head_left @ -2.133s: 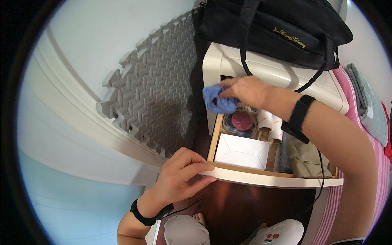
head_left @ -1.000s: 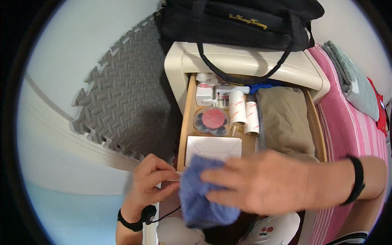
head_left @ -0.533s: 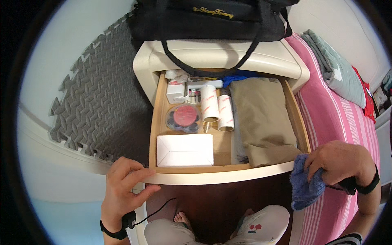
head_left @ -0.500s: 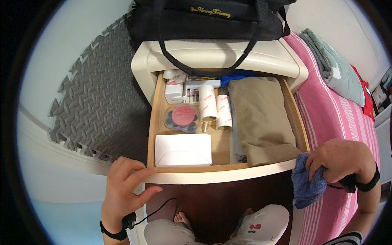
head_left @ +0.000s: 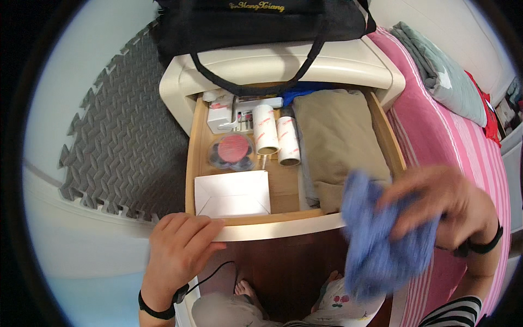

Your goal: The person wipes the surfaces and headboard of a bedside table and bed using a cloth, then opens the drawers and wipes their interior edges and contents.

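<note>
My right hand (head_left: 441, 204), blurred by motion, is closed on a blue cloth (head_left: 381, 248) that hangs loosely over the drawer's front right corner. At the front left corner my left hand (head_left: 182, 248) grips the drawer front (head_left: 283, 228), fingers over its top edge and thumb below. Pulled out, the drawer holds a folded olive-brown garment (head_left: 338, 141) on the right. Two white rolls (head_left: 265, 129) stand tilted in the middle. Left of them lie a clear round case (head_left: 233, 151) with a pink centre and a white box (head_left: 232, 194); small white boxes (head_left: 220, 113) sit behind.
On the cream cabinet (head_left: 283, 65) rests a black bag (head_left: 261, 24), its strap hanging over the drawer's back. To the right is a bed with a pink striped cover (head_left: 430, 141) and a folded pale green quilt (head_left: 444, 82). Grey foam mats (head_left: 125, 125) cover the floor at left.
My right hand has lifted the blue cloth off the corner and swung it left and nearer, spreading it out. The left hand's fingers have closed over the drawer edge. The view has shifted slightly.
</note>
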Tool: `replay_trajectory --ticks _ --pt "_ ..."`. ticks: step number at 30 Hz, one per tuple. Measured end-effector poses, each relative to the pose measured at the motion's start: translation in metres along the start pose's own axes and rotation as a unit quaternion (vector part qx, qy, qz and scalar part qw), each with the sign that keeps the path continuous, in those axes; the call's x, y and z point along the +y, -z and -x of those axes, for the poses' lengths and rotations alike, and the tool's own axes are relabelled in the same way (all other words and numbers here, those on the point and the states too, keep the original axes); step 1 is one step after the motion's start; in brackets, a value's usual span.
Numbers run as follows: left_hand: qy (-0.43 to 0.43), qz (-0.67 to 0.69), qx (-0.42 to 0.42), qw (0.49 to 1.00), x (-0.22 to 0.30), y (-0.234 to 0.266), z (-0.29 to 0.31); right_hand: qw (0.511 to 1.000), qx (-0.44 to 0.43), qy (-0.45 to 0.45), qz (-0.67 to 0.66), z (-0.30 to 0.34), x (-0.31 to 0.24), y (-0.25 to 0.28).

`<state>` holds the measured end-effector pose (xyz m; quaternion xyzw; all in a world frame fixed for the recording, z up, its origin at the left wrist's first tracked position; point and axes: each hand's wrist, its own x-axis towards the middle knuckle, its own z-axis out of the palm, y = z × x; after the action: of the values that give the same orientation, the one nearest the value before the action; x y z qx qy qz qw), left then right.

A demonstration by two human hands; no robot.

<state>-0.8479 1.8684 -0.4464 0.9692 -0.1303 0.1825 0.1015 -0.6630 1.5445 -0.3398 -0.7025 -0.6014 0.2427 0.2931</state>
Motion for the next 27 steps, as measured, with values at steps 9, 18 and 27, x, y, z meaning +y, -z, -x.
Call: replay_trajectory --ticks 9,18,27 --pt "0.040 0.061 0.032 0.997 -0.002 0.003 -0.013 0.906 0.244 -0.278 0.208 0.023 0.115 0.061" --pt "0.046 0.057 0.015 0.997 -0.009 -0.002 -0.003 0.913 0.026 -0.372 0.167 0.028 0.125 0.046" --pt "0.045 0.044 -0.013 0.998 -0.013 0.001 -0.005 0.934 0.094 -0.091 -0.331 0.097 0.074 0.085"
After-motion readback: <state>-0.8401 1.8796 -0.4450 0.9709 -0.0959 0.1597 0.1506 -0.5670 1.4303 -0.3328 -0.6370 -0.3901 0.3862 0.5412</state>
